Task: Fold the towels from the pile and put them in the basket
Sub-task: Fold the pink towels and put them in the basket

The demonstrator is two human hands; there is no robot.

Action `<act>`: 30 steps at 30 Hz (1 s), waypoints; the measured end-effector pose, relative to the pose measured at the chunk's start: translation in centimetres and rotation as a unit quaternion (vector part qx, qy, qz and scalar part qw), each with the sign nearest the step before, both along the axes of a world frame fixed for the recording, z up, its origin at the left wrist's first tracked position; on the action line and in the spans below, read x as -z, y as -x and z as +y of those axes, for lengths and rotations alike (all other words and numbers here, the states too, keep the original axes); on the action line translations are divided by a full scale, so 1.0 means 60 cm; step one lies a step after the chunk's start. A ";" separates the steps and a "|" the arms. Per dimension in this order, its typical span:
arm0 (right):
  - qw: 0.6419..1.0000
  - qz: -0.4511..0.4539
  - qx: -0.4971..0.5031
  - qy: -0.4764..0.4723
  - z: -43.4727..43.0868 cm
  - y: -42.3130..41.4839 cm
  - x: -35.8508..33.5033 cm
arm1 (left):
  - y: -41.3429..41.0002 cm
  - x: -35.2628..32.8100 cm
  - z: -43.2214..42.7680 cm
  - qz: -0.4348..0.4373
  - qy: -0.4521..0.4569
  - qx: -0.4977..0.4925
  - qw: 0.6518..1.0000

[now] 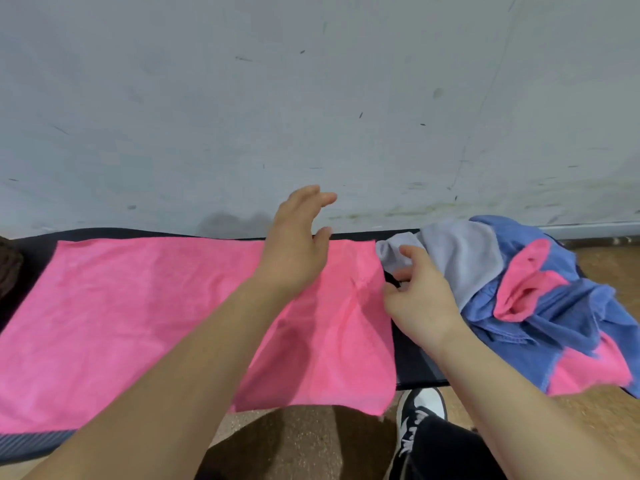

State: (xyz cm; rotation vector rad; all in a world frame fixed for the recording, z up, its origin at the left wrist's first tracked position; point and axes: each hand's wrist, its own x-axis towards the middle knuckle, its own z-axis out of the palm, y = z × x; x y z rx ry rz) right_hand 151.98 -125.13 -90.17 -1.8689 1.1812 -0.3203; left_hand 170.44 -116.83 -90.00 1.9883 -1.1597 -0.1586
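I have a big pink terry towel (149,317) spread flat on the dark bench (415,362), near edge hanging over the front. My left hand (294,251) hovers over its far right corner, fingers loose and wide, holding nothing. My right hand (420,299) pinches at the towel's right edge, grip narrow; I can't tell if cloth is actually caught. To fold well: take both right corners, carry them to the left edge, match hems, smooth the diagonal wrinkle first. The pile of grey, blue and pink towels (530,296) sits just right, touching my hand. No basket visible.
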 end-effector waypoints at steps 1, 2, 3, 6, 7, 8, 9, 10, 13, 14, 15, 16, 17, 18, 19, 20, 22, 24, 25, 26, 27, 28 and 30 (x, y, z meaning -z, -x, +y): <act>1.000 0.014 -0.020 0.008 0.002 0.003 -0.001 | -0.002 0.004 0.010 -0.022 -0.028 -0.003 0.999; 0.999 0.024 -0.043 0.014 0.006 0.005 -0.003 | -0.007 0.009 0.022 -0.050 -0.069 -0.002 0.996; 0.997 0.028 -0.068 0.024 0.012 0.006 -0.003 | -0.011 0.013 0.038 -0.081 -0.125 0.000 0.989; 0.987 0.030 -0.143 0.066 0.025 0.000 0.004 | -0.017 0.024 0.092 -0.097 -0.342 -0.015 0.934; 0.984 0.027 -0.160 0.077 0.027 -0.003 0.006 | -0.016 0.029 0.108 -0.084 -0.401 -0.013 0.912; 0.981 0.023 -0.173 0.085 0.027 -0.007 0.009 | -0.014 0.035 0.123 -0.067 -0.436 -0.005 0.897; 0.980 0.026 -0.178 0.090 0.027 -0.011 0.010 | -0.011 0.042 0.135 -0.054 -0.453 0.007 0.890; 0.980 0.035 -0.174 0.093 0.023 -0.015 0.014 | -0.009 0.050 0.143 -0.047 -0.459 0.020 0.887; 0.980 0.094 -0.147 0.095 0.007 -0.020 0.027 | -0.003 0.068 0.152 -0.055 -0.461 0.038 0.885; 0.978 0.116 -0.138 0.100 -0.001 -0.019 0.036 | 0.000 0.072 0.150 -0.060 -0.460 0.037 0.885; 0.975 0.140 -0.133 0.110 -0.008 -0.016 0.041 | 0.001 0.074 0.147 -0.063 -0.458 0.035 0.886; 0.971 0.158 -0.130 0.120 -0.014 -0.014 0.045 | 0.003 0.076 0.144 -0.066 -0.458 0.032 0.886; 0.969 0.169 -0.124 0.127 -0.020 -0.012 0.047 | 0.004 0.077 0.142 -0.071 -0.459 0.030 0.885; 0.969 0.175 -0.116 0.133 -0.025 -0.011 0.047 | 0.005 0.078 0.142 -0.075 -0.460 0.029 0.885; 0.968 0.179 -0.107 0.137 -0.028 -0.012 0.046 | 0.006 0.080 0.142 -0.078 -0.458 0.029 0.885; 0.969 0.178 -0.102 0.140 -0.028 -0.017 0.043 | 0.007 0.079 0.145 -0.079 -0.454 0.030 0.887; 0.968 0.151 -0.129 0.151 -0.013 -0.036 0.031 | 0.005 0.076 0.155 -0.078 -0.445 0.036 0.892; 0.962 0.119 -0.198 0.148 0.017 -0.063 0.027 | 0.001 0.071 0.174 -0.082 -0.439 0.038 0.894; 0.954 0.126 -0.232 0.142 0.035 -0.075 0.028 | -0.001 0.069 0.187 -0.083 -0.440 0.037 0.894; 0.945 0.152 -0.258 0.130 0.049 -0.085 0.033 | -0.003 0.069 0.201 -0.081 -0.444 0.036 0.892; 0.936 0.193 -0.273 0.112 0.057 -0.094 0.043 | -0.004 0.070 0.213 -0.079 -0.450 0.035 0.889; 0.927 0.236 -0.276 0.099 0.060 -0.101 0.054 | -0.006 0.073 0.223 -0.079 -0.455 0.034 0.886; 0.913 0.286 -0.271 0.103 0.054 -0.115 0.075 | -0.010 0.081 0.232 -0.087 -0.458 0.031 0.884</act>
